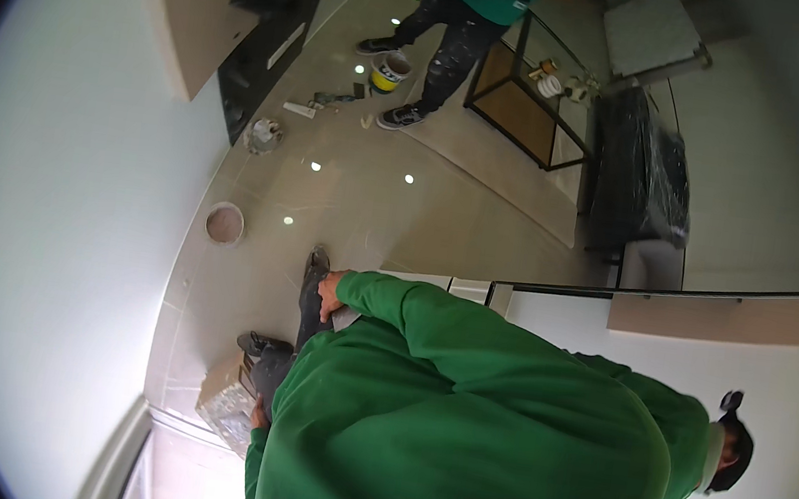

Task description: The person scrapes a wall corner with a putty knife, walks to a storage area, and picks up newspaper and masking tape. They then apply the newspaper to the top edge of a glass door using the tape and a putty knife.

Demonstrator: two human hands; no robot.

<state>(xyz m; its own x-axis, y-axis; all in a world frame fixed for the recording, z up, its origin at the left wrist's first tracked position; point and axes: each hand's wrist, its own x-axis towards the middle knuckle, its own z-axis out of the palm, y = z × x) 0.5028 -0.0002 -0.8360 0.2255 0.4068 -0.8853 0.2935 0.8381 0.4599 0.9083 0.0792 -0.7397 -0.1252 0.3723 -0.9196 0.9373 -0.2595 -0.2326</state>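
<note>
Tan box handling: probably stiff in its walls but easily dented at the edges; its weight cannot be judged, since the contents are hidden
Clear wrapping: looks thin and creased, likely slippery under bare fingers and apt to slide or tear if pulled
Hold on the box: best taken low, a palm on each of two opposite sides, rather than by the loose film
Box looks: the tan box [221, 380] is squarish, cardboard-coloured, with shiny transparent wrapping [230, 421] over its nearer part
Box place: on the floor [271, 187] at lower left, beside the dark shoe [256, 343] and near the skirting
Left hand: the left hand [259, 414] is beside the box, partly hidden by the dark trousers [272, 374]; whether it grips anything, I cannot tell
Right hand: the right hand [330, 294] is bent at the other leg, fingers curled; its grip cannot be told
Pale grey piece: a pale grey piece [346, 318] shows just beside the right hand, too covered by the green sleeve [376, 293] to identify
</note>
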